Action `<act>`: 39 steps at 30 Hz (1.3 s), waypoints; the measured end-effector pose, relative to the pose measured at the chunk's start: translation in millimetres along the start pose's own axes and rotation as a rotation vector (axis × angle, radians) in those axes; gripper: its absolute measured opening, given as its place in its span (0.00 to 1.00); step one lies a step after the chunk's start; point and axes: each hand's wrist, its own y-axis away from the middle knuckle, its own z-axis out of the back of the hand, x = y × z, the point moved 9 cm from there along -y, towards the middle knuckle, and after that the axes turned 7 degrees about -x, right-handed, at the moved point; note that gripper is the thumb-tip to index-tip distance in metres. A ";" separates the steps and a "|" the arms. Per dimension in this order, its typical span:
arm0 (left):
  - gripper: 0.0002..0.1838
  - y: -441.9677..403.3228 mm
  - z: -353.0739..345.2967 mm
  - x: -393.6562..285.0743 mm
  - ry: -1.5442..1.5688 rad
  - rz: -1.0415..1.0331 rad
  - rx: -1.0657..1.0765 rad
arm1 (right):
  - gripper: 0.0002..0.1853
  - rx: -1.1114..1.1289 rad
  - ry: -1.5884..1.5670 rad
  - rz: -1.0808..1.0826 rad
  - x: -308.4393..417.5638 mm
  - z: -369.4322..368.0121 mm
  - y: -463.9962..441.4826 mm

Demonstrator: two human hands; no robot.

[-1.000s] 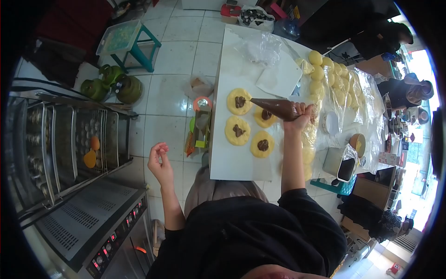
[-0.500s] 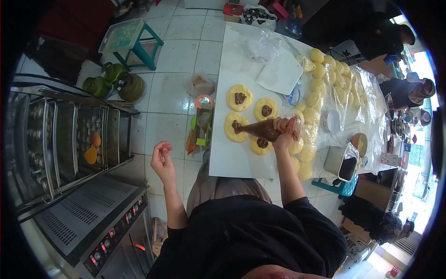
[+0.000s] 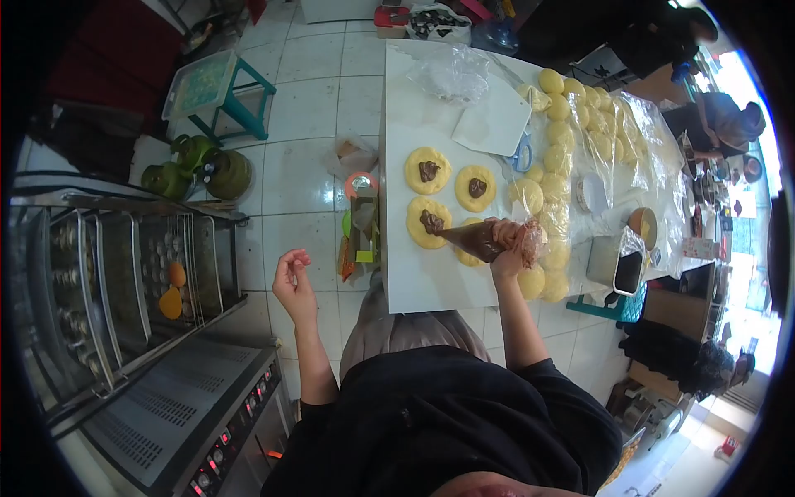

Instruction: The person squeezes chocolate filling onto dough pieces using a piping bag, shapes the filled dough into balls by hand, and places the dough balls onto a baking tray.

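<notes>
My right hand [image 3: 511, 248] is wrapped round a piping bag [image 3: 474, 240] of brown filling. The bag's tip is at the lower left dough round [image 3: 428, 236], beside the brown filling on it. Filling also lies on the upper left dough round [image 3: 439, 182] and the upper right one [image 3: 464, 201]. The bag and my hand partly cover a fourth round [image 3: 468, 257]. My left hand [image 3: 293, 275] hangs over the floor left of the table, fingers loosely curled and apart, holding nothing.
On the white table [image 3: 414, 286] are a white board [image 3: 493, 124], blue scissors [image 3: 522, 154], plastic-covered dough balls [image 3: 559, 157] and a metal container [image 3: 617, 265]. A tray rack [image 3: 124, 273] and an oven [image 3: 182, 398] stand left. People [image 3: 716, 124] are at the far right.
The piping bag has moved from the upper left round to the lower left one, where the filling patch has grown. My left hand stays beside the table, and the view has shifted slightly.
</notes>
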 end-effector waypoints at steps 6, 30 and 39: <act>0.07 -23.1 -10.6 4.6 0.068 -0.030 0.064 | 0.12 -0.215 0.647 0.273 -17.4 38.9 30.1; 0.28 312.9 -390.2 -164.2 0.692 0.176 1.366 | 0.21 -0.990 0.305 0.134 112.1 240.0 90.2; 0.22 296.7 -483.2 -181.1 0.239 -0.534 1.245 | 0.21 -0.928 0.429 -0.071 67.1 292.8 64.8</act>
